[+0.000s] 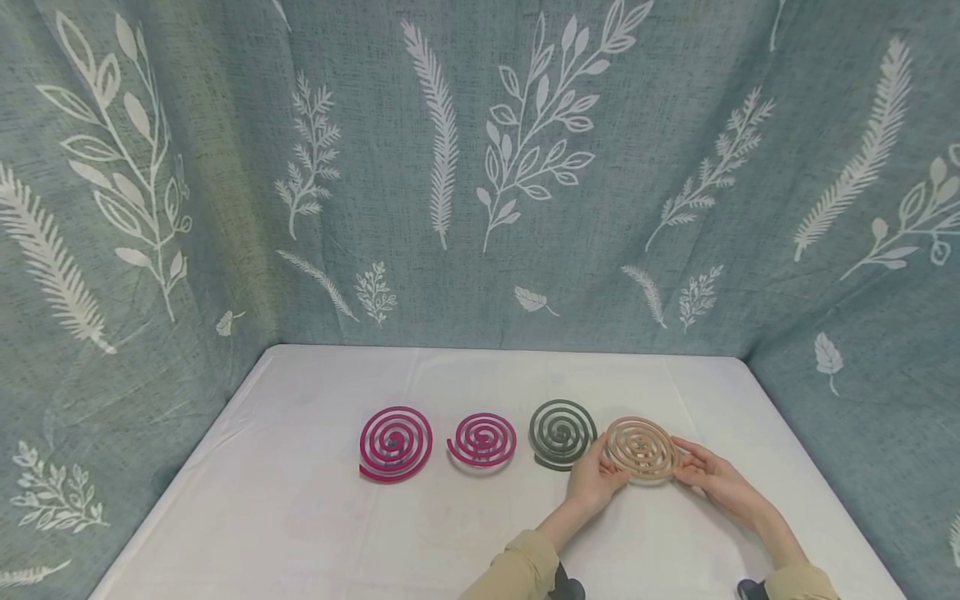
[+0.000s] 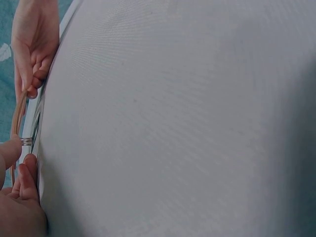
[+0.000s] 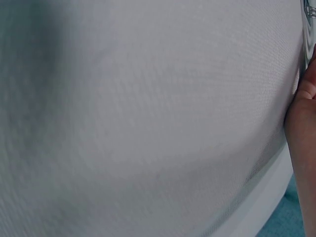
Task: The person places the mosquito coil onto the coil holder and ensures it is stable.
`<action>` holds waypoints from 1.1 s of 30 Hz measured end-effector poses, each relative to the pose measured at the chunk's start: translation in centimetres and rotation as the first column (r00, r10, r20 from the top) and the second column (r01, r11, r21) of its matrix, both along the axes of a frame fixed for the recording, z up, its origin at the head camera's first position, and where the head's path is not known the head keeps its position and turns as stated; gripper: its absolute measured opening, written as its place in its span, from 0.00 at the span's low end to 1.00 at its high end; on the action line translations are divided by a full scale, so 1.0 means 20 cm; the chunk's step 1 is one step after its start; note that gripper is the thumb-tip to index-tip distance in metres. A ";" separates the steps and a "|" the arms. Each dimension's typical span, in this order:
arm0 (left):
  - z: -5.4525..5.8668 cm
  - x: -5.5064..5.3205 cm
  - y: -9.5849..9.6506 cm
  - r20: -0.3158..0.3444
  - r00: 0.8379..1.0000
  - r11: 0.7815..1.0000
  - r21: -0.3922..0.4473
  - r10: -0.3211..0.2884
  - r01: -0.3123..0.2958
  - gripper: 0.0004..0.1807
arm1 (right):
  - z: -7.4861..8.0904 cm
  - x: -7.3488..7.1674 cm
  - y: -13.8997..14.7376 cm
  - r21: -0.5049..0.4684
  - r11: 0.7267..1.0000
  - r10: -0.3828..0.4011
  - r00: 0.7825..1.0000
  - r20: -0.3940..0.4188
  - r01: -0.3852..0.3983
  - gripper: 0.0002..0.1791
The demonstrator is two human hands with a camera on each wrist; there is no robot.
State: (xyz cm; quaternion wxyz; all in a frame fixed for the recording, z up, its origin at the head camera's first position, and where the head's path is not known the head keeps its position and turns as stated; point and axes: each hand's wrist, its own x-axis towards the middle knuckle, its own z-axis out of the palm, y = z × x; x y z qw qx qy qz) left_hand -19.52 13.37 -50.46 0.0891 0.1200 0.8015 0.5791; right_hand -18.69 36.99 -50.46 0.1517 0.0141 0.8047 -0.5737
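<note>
A beige mosquito coil (image 1: pixel 642 450) sits at the right end of a row of coils, between my two hands. With thumb and fingers my left hand (image 1: pixel 592 485) pinches its left edge, close beside a dark green mosquito coil (image 1: pixel 562 434). On the opposite side, my right hand (image 1: pixel 716 483) pinches the beige coil's right edge. Seen nearly edge-on in the left wrist view, the beige coil (image 2: pixel 19 114) is thin and tilted, with a small clear piece (image 2: pixel 26 141) beside it. The right wrist view catches only part of my right hand (image 3: pixel 307 91).
Left of the green coil are a smaller magenta coil (image 1: pixel 482 439), raised over a pale base, and a larger magenta coil (image 1: pixel 396 444). All are on a white-covered table (image 1: pixel 300 517). A blue-green leaf-patterned curtain (image 1: pixel 480 167) surrounds its back and sides.
</note>
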 end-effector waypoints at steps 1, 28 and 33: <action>0.00 0.00 0.00 0.003 1.000 1.000 -0.004 0.002 -0.002 0.38 | 0.00 0.00 0.00 0.002 1.000 -0.003 1.000 -0.001 0.003 0.42; -0.01 0.00 0.01 0.006 1.000 1.000 -0.002 -0.001 0.001 0.38 | 0.00 0.00 0.00 0.001 1.000 -0.017 1.000 0.019 0.017 0.42; 0.00 0.00 0.01 0.006 1.000 1.000 -0.008 0.001 -0.001 0.38 | 0.01 0.00 -0.01 0.007 0.999 -0.034 0.999 0.033 0.033 0.41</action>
